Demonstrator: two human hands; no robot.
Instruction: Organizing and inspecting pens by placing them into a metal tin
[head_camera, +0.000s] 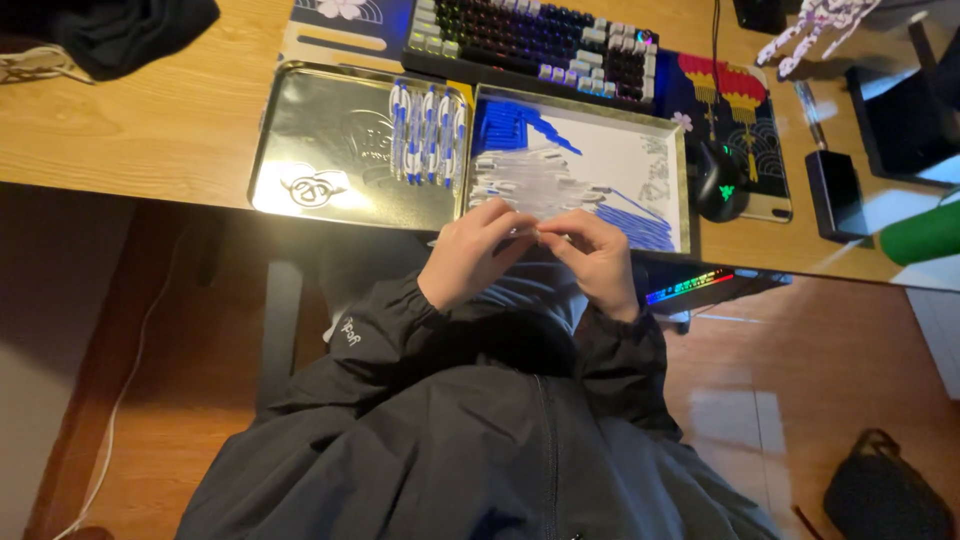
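Observation:
My left hand (470, 252) and my right hand (592, 255) meet at the fingertips just below the desk's front edge, both pinching a thin clear pen part (528, 232) between them. Right above them lies an open metal tin: its right half (660, 135) holds a heap of clear pen barrels (535, 180) and blue parts (515, 125). In the left half, the shiny lid (320, 150), a row of several assembled blue and white pens (428, 135) lies side by side.
A backlit keyboard (535, 40) sits behind the tin on a patterned desk mat (735, 110). A black mouse (720, 180) lies to the right, with a small black box (832, 195) and a green cylinder (925, 232). Dark cloth (120, 30) at far left; a black bag (885, 495) on the floor.

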